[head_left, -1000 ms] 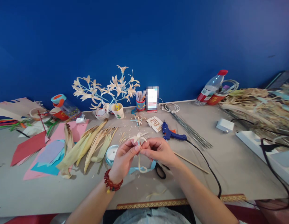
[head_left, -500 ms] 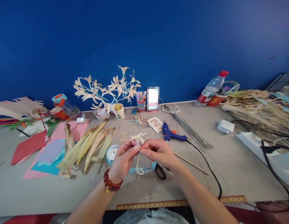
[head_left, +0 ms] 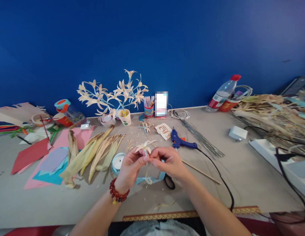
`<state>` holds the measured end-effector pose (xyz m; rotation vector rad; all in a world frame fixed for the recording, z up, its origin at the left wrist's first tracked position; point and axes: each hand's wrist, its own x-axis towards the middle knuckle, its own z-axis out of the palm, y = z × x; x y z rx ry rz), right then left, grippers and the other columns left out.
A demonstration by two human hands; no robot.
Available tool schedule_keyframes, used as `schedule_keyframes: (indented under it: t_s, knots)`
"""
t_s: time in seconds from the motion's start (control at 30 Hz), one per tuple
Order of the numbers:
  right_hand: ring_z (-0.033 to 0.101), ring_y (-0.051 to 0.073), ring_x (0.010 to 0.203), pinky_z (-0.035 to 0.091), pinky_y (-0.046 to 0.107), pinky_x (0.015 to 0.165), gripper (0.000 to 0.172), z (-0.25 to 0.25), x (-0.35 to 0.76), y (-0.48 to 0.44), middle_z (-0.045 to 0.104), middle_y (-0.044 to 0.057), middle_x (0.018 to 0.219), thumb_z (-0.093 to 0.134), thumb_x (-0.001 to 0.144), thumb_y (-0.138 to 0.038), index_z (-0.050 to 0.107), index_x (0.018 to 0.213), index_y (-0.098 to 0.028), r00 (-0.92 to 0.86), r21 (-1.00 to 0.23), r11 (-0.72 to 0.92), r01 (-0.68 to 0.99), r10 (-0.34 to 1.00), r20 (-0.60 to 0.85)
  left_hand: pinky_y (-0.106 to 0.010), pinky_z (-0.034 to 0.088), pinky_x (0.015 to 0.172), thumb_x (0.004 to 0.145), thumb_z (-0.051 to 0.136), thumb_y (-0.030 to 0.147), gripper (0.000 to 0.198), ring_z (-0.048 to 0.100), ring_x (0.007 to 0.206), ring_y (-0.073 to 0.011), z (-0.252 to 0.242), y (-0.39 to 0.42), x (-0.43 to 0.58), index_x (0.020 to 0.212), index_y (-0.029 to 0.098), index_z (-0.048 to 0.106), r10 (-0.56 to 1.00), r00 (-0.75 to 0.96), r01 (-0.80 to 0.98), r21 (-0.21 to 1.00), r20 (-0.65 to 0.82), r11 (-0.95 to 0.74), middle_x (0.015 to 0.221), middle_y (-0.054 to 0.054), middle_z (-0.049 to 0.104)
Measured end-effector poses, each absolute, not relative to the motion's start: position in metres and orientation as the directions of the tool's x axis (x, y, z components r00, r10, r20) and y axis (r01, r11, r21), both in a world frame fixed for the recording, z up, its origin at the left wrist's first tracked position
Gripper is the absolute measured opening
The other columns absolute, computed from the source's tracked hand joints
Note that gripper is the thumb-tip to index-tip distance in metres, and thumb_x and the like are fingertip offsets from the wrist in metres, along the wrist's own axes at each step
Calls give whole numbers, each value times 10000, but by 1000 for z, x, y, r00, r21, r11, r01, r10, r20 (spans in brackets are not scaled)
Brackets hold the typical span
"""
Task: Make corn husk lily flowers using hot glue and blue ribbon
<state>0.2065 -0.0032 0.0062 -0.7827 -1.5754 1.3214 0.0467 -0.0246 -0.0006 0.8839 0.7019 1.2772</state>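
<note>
A cream husk flower [head_left: 145,146] stands up between my hands above the middle of the table. Its stem is pinched by my left hand [head_left: 133,164], which wears a red bead bracelet [head_left: 118,191]. Close against those fingertips, my right hand [head_left: 167,161] pinches the same stem just under the petals. Fingers hide most of the stem, and a pale strip hangs below them. Left of my hands lies a roll of light blue ribbon [head_left: 117,163]; its loose end [head_left: 152,178] runs beneath them. A black scissors handle [head_left: 169,182] shows by my right wrist.
A blue glue gun [head_left: 183,141] with a black cord lies right of centre, near wires [head_left: 201,137] and a thin stick [head_left: 201,172]. Corn husks [head_left: 93,154] and coloured paper [head_left: 51,160] cover the left. Finished flowers stand in a paper cup [head_left: 125,117]. A power strip [head_left: 277,164] is at right.
The flower has turned a little, so its petals show more openly. My right fingertips have shifted slightly up the stem toward the left ones.
</note>
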Motion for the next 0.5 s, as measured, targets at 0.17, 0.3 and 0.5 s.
schedule_keyframes:
  t_s: [0.17, 0.3, 0.5]
  knots:
    - [384, 59, 413, 280, 185, 406, 218, 3, 209, -1, 496, -54, 500, 735, 782, -341, 653, 707, -153, -499, -984, 35, -172, 859, 117, -238, 373, 659, 761, 763, 259, 147, 465, 692, -109, 0, -25, 44, 747, 163, 652, 978, 208, -491, 865, 2, 103, 759, 4, 555]
    - [393, 53, 392, 294, 180, 400, 224, 1, 211, 2, 497, -63, 468, 750, 774, -341, 662, 705, -147, -556, -970, -65, -234, 828, 78, -244, 363, 648, 766, 757, 273, 159, 458, 683, -113, 0, -24, 43, 737, 162, 647, 969, 245, -493, 861, -2, 126, 746, 5, 546]
    - [393, 48, 382, 285, 178, 394, 246, 1, 208, 0, 508, -65, 468, 755, 768, -366, 652, 720, -148, -585, -953, -154, -261, 810, 30, -247, 377, 648, 765, 760, 287, 164, 465, 676, -113, -1, -23, 41, 748, 163, 654, 965, 261, -509, 849, 0, 138, 748, 2, 557]
